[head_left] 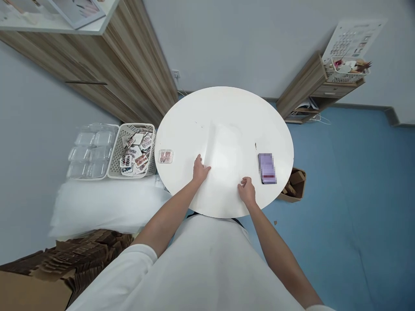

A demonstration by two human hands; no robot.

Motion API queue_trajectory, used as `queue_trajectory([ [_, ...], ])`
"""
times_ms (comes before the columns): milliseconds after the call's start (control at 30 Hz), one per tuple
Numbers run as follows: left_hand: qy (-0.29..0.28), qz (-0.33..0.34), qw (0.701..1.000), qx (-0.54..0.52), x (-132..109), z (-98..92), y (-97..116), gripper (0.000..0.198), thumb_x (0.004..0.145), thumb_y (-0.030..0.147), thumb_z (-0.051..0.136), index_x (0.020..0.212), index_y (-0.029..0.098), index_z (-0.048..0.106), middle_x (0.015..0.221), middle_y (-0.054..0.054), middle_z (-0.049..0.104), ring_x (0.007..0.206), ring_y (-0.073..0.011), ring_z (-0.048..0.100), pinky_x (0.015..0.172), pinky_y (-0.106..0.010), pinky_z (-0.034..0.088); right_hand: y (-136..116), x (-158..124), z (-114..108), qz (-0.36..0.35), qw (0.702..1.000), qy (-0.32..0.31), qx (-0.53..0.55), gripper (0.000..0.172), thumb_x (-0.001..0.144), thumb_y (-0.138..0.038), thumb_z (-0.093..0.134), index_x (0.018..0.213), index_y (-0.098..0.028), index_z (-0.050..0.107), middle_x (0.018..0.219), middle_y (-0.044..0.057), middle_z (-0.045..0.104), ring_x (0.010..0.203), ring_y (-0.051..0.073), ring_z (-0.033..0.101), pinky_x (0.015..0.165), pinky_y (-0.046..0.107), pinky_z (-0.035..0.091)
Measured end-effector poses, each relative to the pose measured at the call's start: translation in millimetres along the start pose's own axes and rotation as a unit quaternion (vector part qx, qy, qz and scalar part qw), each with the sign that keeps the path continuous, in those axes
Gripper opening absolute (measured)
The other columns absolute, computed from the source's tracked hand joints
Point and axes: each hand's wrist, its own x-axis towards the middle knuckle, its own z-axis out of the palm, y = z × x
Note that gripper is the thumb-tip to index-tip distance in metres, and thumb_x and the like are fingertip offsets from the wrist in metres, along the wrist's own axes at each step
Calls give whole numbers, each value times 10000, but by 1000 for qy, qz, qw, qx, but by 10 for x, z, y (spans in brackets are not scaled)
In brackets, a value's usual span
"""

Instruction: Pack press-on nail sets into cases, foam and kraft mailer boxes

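Observation:
On the round white table point(181, 119) lies a thin, translucent white sheet or bag point(223, 149), barely distinct from the tabletop. My left hand point(201, 170) is at its left edge, with thumb and index finger apart; whether it presses the sheet is hard to tell. Near the sheet's lower right side, my right hand point(247, 190) has its fingers curled together, and what they hold, if anything, is hidden. A small clear pack of press-on nails point(165, 156) lies at the table's left edge. To the right of my right hand is a purple phone-shaped item point(267, 168), blurred by pixelation.
Left of the table, a white basket point(114, 166) holds nail packs, beside stacked clear plastic trays point(90, 151). White translucent sheeting point(106, 205) and folded brown cardboard point(87, 255) lie nearer me. A cardboard box point(300, 190) stands on the floor at right.

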Motion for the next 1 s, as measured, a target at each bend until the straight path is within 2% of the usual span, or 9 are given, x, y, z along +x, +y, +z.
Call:
queue_trajectory([
  [100,7,64,996,62,-58,-87,-16,778,742,299,582,1365,215,124,1375,-124,277,1193,-233,382,946,-369,366,5,-85,9,-73,994,43,-72,387,738,-215,415,1123,-180,432,1140,122,516,1073,257,467,846,401,400],
  [167,-11,125,983,136,-156,-175,-65,728,744,329,573,1354,226,189,1403,-103,254,1278,-256,255,1009,-415,279,5,-147,23,-135,984,18,-115,395,744,-186,417,1138,-190,441,1214,120,478,1151,259,408,897,417,367],
  [267,-99,210,942,243,-344,-289,-185,618,734,367,571,1297,256,340,1414,-70,272,1314,-284,166,1045,-460,167,-1,-201,61,-205,963,-42,-170,400,750,-177,427,1149,-200,451,1299,106,423,1236,256,327,949,432,319],
  [367,-159,254,906,297,-479,-333,-300,560,727,367,571,1256,281,408,1409,-50,294,1325,-286,133,1049,-483,98,-10,-196,112,-219,950,-69,-210,408,752,-193,440,1160,-190,449,1337,111,389,1267,259,286,967,441,286],
  [500,-166,259,898,316,-481,-310,-341,547,733,357,563,1251,277,407,1413,-59,287,1331,-281,111,1037,-501,93,-25,-147,160,-210,947,-75,-231,399,756,-195,440,1155,-187,451,1358,119,364,1268,259,287,968,447,270],
  [733,-167,236,907,307,-336,-285,-279,565,703,347,597,1233,280,416,1419,-67,270,1334,-294,71,1034,-502,107,-80,-60,152,-200,947,-68,-242,380,756,-170,437,1135,-178,457,1378,126,328,1284,259,259,975,448,253],
  [1000,-165,238,908,301,-336,-251,-313,564,713,321,592,1239,247,404,1424,-100,246,1334,-296,64,1026,-514,95,-119,-49,130,-193,945,-79,-250,363,766,-159,411,1126,-171,460,1381,132,319,1294,261,241,971,451,260],
])
